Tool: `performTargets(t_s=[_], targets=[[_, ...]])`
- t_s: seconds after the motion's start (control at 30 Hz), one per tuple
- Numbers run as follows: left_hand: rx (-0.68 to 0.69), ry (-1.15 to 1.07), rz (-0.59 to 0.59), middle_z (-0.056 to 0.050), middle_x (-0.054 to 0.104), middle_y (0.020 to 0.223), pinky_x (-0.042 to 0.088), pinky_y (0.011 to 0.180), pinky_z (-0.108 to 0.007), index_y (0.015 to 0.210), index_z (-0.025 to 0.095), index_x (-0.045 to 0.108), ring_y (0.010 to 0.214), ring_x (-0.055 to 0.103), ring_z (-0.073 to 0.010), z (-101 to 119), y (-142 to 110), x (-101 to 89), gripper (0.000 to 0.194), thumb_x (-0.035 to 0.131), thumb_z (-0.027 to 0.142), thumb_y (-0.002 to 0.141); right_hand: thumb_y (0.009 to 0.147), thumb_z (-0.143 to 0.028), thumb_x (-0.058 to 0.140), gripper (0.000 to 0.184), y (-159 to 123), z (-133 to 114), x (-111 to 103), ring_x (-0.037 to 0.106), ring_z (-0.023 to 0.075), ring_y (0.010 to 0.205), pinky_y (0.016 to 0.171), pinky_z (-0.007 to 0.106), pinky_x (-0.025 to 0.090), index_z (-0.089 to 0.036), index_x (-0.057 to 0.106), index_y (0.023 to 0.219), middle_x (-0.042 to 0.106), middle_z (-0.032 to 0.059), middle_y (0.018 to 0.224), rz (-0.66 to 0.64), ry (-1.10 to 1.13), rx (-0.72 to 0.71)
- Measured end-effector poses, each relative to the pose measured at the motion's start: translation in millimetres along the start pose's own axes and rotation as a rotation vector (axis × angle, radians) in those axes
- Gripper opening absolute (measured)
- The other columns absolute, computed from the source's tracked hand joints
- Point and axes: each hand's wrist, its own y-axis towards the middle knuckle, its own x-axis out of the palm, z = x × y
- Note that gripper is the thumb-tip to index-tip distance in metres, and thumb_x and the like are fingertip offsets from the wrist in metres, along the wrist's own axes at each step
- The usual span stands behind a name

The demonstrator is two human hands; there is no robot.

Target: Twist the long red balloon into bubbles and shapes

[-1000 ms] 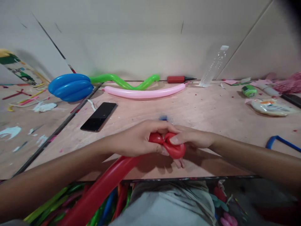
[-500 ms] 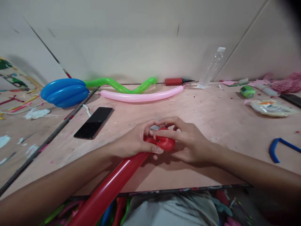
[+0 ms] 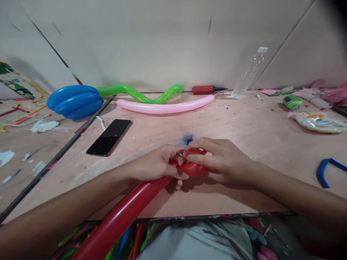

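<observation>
A long red balloon (image 3: pixel 127 211) runs from my lap up onto the wooden table (image 3: pixel 244 126). Its far end is twisted into a small red bubble (image 3: pixel 192 168) just above the table's near edge. My left hand (image 3: pixel 155 166) is closed around the balloon at the twist. My right hand (image 3: pixel 222 162) lies over the bubble from the right, fingers curled and pinching it. A small blue thing (image 3: pixel 187 138) shows blurred just behind my fingers.
A black phone (image 3: pixel 108 137) lies left of my hands. Along the back wall lie a pink balloon (image 3: pixel 165 106), a green balloon (image 3: pixel 141 94), a folded blue balloon (image 3: pixel 74 102), a red pump (image 3: pixel 207 89) and a clear bottle (image 3: pixel 249 74). A blue balloon piece (image 3: pixel 326 169) lies at right.
Both hands stayed on the red bubble and kept working it. My right hand went from under the bubble to over its top, and its fingers have closed down more tightly.
</observation>
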Motion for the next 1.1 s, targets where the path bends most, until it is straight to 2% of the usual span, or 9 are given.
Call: performTargets(t_s=[0.17, 0.27, 0.37, 0.53, 0.67, 0.8, 0.9, 1.0, 1.1], targets=[[0.039, 0.086, 0.116, -0.001, 0.073, 0.070, 0.054, 0.058, -0.023, 0.094, 0.014, 0.065, 0.061, 0.069, -0.0153, -4.2, 3.8, 0.7, 0.022, 0.075, 0.013, 0.075, 0.088, -0.028, 0.074, 0.048, 8.2, -11.4, 10.6, 0.061, 0.0245, 0.120, 0.097, 0.039, 0.054, -0.025, 0.058, 0.133, 0.056, 0.0118, 0.141, 0.023, 0.442, 0.207], [0.149, 0.167, 0.225, 0.001, 0.073, 0.075, 0.052, 0.063, -0.021, 0.084, 0.014, 0.067, 0.067, 0.067, -0.0129, -3.5, 4.2, 4.7, 0.013, 0.073, 0.008, 0.074, 0.093, -0.040, 0.073, 0.056, 11.0, -19.4, 15.5, 0.063, 0.0261, 0.120, 0.099, 0.044, 0.053, -0.026, 0.050, 0.142, 0.059, 0.0117, 0.141, 0.093, 0.509, 0.420], [0.218, 0.216, 0.253, 0.001, 0.074, 0.081, 0.052, 0.071, -0.022, 0.084, 0.015, 0.069, 0.077, 0.067, -0.0137, -2.6, 2.9, 10.7, 0.008, 0.070, 0.010, 0.078, 0.095, -0.031, 0.067, 0.046, 13.2, -26.7, 16.7, 0.067, 0.0238, 0.106, 0.091, 0.041, 0.053, -0.027, 0.052, 0.138, 0.069, 0.0064, 0.125, 0.084, 0.549, 0.545], [0.172, 0.370, 0.256, 0.000, 0.076, 0.086, 0.051, 0.072, -0.025, 0.089, 0.016, 0.071, 0.080, 0.069, -0.0167, 0.5, -0.8, 17.0, 0.023, 0.059, 0.002, 0.074, 0.096, -0.030, 0.064, 0.026, 15.1, -31.2, 16.4, 0.067, 0.0198, 0.085, 0.075, 0.033, 0.050, -0.025, 0.057, 0.121, 0.073, 0.0012, 0.102, 0.098, 0.544, 0.565], [0.204, 0.404, 0.190, -0.001, 0.078, 0.096, 0.052, 0.078, -0.025, 0.099, 0.017, 0.074, 0.085, 0.069, -0.0169, 3.6, -1.7, 13.7, 0.014, 0.068, 0.016, 0.086, 0.092, -0.020, 0.064, 0.031, 12.4, -26.7, 20.3, 0.067, 0.0193, 0.088, 0.077, 0.032, 0.049, -0.025, 0.057, 0.122, 0.072, 0.0009, 0.105, 0.107, 0.521, 0.524], [0.262, 0.460, 0.161, -0.001, 0.079, 0.104, 0.053, 0.082, -0.026, 0.108, 0.018, 0.076, 0.091, 0.071, -0.0178, 1.9, -1.2, 10.5, 0.017, 0.065, 0.023, 0.095, 0.093, -0.024, 0.063, 0.027, 8.9, -22.0, 25.5, 0.067, 0.0204, 0.085, 0.073, 0.031, 0.048, -0.025, 0.056, 0.120, 0.072, 0.0021, 0.103, 0.103, 0.480, 0.522], [0.277, 0.701, 0.228, -0.001, 0.079, 0.092, 0.051, 0.077, -0.027, 0.097, 0.017, 0.076, 0.081, 0.070, -0.0173, -2.3, -3.0, 10.5, 0.022, 0.057, 0.025, 0.101, 0.092, -0.020, 0.063, 0.025, 8.2, -19.1, 27.7, 0.065, 0.0195, 0.082, 0.071, 0.030, 0.046, -0.025, 0.056, 0.115, 0.070, 0.0007, 0.097, 0.133, 0.461, 0.524], [0.368, 1.184, 0.373, -0.007, 0.077, 0.090, 0.050, 0.076, -0.034, 0.094, 0.016, 0.075, 0.080, 0.068, -0.0224, -7.1, -7.1, 10.3, 0.033, 0.046, 0.027, 0.106, 0.086, -0.010, 0.061, 0.030, 9.0, -16.0, 29.3, 0.064, 0.0188, 0.087, 0.076, 0.030, 0.046, -0.024, 0.057, 0.112, 0.069, 0.0000, 0.100, 0.180, 0.481, 0.517], [0.484, 1.564, 0.425, -0.010, 0.074, 0.093, 0.049, 0.077, -0.040, 0.098, 0.017, 0.073, 0.087, 0.066, -0.0281, -8.1, -11.8, 11.2, 0.031, 0.043, 0.023, 0.106, 0.086, -0.006, 0.057, 0.030, 10.2, -13.4, 30.9, 0.063, 0.0182, 0.093, 0.083, 0.030, 0.047, -0.024, 0.057, 0.110, 0.067, 0.0000, 0.103, 0.199, 0.540, 0.526]])
